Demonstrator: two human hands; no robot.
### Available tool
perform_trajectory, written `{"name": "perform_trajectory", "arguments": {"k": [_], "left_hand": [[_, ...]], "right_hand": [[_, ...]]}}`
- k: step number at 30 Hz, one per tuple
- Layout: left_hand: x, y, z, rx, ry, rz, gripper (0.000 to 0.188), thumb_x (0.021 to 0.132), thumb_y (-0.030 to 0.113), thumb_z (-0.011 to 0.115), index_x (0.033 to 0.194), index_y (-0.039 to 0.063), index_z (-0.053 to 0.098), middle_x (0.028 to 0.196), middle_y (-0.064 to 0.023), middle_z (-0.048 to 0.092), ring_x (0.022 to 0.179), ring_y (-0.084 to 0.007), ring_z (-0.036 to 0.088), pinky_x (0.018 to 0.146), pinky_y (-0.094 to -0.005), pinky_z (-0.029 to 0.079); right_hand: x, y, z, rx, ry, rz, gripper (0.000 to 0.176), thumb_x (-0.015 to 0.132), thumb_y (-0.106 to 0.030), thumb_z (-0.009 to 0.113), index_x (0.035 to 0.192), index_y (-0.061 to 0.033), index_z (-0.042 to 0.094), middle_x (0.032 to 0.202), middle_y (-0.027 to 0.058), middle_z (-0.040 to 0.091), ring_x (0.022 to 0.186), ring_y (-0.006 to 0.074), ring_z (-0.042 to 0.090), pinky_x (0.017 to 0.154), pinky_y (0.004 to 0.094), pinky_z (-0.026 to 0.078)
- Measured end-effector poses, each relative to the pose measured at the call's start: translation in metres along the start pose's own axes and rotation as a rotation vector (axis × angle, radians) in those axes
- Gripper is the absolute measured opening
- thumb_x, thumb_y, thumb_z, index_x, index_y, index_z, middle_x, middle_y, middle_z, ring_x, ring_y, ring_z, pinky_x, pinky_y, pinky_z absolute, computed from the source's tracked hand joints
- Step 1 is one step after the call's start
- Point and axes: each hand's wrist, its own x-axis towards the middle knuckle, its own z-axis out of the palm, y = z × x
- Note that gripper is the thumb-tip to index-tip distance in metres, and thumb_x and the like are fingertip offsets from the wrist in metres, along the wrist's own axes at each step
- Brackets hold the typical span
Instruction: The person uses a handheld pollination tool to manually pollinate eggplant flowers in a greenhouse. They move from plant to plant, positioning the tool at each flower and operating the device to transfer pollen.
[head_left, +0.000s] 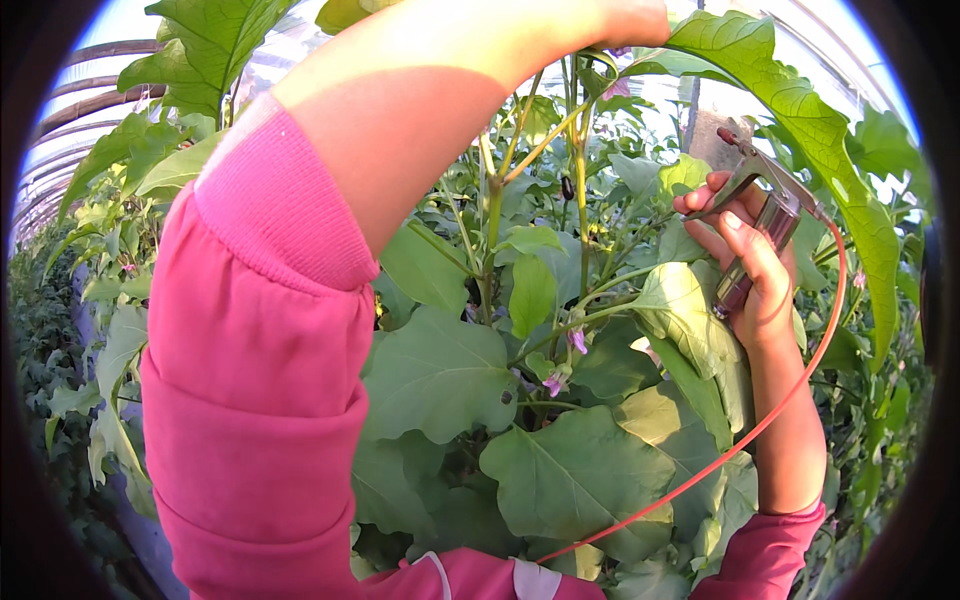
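My right hand is at the right, closed around a metal trigger-type spray gun with a cylindrical body and a reddish nozzle tip. A thin red hose runs from the gun down to my waist. My left arm, in a pink sleeve, reaches up across the top of the view; its hand passes out at the upper edge, near a large eggplant leaf. Before me stands an eggplant plant with green stems, broad leaves and purple flowers.
More eggplant plants stand close on the left and behind. A small dark eggplant fruit hangs in the middle distance. Curved greenhouse hoops and plastic sheeting arch overhead. A post rises behind the plants.
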Motion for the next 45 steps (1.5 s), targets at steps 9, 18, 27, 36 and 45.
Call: {"name": "perform_trajectory", "arguments": {"k": [9, 18, 27, 36, 45], "left_hand": [[-0.001, -0.003, 0.002, -0.018, 0.055, 0.006, 0.014, 0.078, 0.015, 0.063, 0.081, 0.008, 0.075, 0.081, -0.0137, 0.072, 0.079, -0.0316, 0.071, 0.073, -0.0456, 0.055], [-0.008, -0.011, 0.006, -0.029, 0.062, -0.034, 0.014, 0.078, 0.014, 0.062, 0.078, 0.007, 0.075, 0.078, -0.0152, 0.072, 0.076, -0.0325, 0.071, 0.073, -0.0464, 0.055], [-0.018, -0.02, -0.002, 0.382, 0.495, 0.152, 0.01, 0.075, 0.012, 0.063, 0.072, 0.008, 0.072, 0.072, -0.0136, 0.067, 0.077, -0.0297, 0.071, 0.07, -0.0461, 0.055], [-0.022, -0.019, -0.016, -0.461, 0.389, -0.298, 0.017, 0.082, 0.029, 0.072, 0.09, 0.015, 0.079, 0.084, -0.012, 0.073, 0.084, -0.0303, 0.071, 0.076, -0.0418, 0.055], [-0.06, -0.009, -0.044, -0.64, 0.588, -0.167, 0.04, 0.077, -0.001, 0.058, 0.116, 0.007, 0.067, 0.109, -0.0229, 0.068, 0.108, -0.0397, 0.064, 0.093, -0.0432, 0.051]], "right_hand": [[0.001, -0.003, 0.005, -0.034, -0.032, -0.034, 0.046, 0.089, -0.021, 0.061, 0.128, 0.0012, 0.054, 0.111, 0.0107, 0.067, 0.111, 0.0203, 0.06, 0.101, 0.0351, 0.042], [0.003, -0.005, 0.011, -0.064, -0.027, -0.016, 0.048, 0.089, -0.021, 0.067, 0.128, 0.0031, 0.055, 0.109, 0.009, 0.068, 0.108, 0.0181, 0.061, 0.1, 0.0353, 0.044], [0.006, -0.005, 0.015, -0.057, -0.08, -0.038, 0.047, 0.088, -0.022, 0.069, 0.127, 0.0005, 0.056, 0.109, 0.0068, 0.068, 0.105, 0.0159, 0.06, 0.098, 0.0337, 0.044], [0.012, 0.0, 0.018, -0.046, -0.077, -0.001, 0.046, 0.089, -0.019, 0.072, 0.127, 0.0006, 0.056, 0.107, 0.0062, 0.067, 0.101, 0.0137, 0.06, 0.093, 0.0316, 0.046], [0.045, -0.008, 0.039, -0.099, -0.242, -0.006, 0.046, 0.088, -0.019, 0.073, 0.126, -0.0015, 0.056, 0.108, 0.005, 0.065, 0.101, 0.0133, 0.06, 0.091, 0.0308, 0.048]]}}
